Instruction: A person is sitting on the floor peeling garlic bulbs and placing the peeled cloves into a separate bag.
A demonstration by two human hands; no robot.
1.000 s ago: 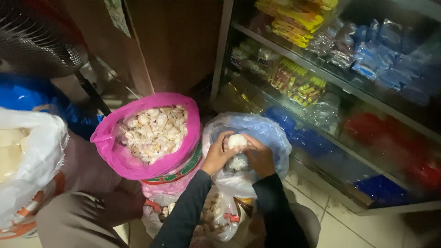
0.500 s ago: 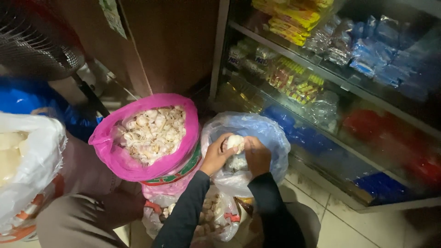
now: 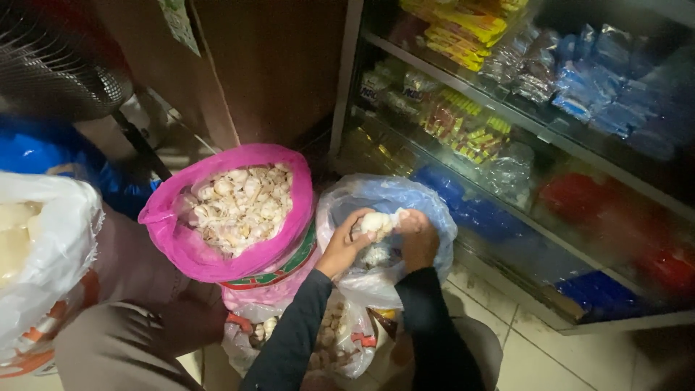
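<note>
holding one garlic bulb [image 3: 378, 222] at frame centre, your left hand [image 3: 346, 245] and right hand [image 3: 418, 237] pinched it over the clear blue bag [image 3: 391, 199]; the pink bag [image 3: 210, 250] at left sat heaped, much seemingly unworked.

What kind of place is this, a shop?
Probably a small grocery shop. A glass display case holds shelves of coloured snack packets, and a pink plastic bag of garlic bulbs stands on the floor beside it.
</note>
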